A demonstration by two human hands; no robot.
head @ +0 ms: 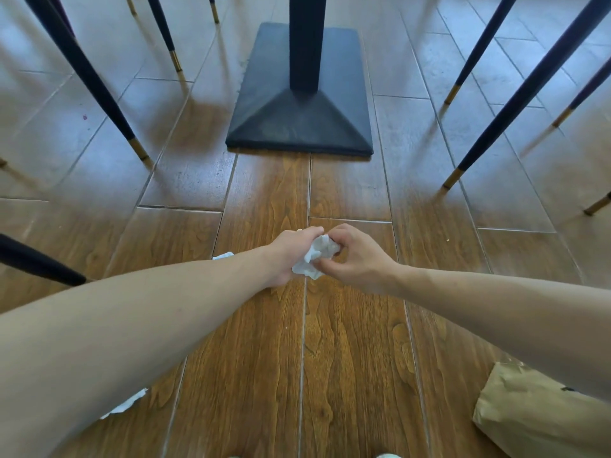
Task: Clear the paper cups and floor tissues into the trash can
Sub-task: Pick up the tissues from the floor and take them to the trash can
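Low over the wooden floor (264, 193), the left hand (287, 252) and right hand (357, 259) both pinch one crumpled tissue (319, 254), probably so light and soft that any bunched fold serves.
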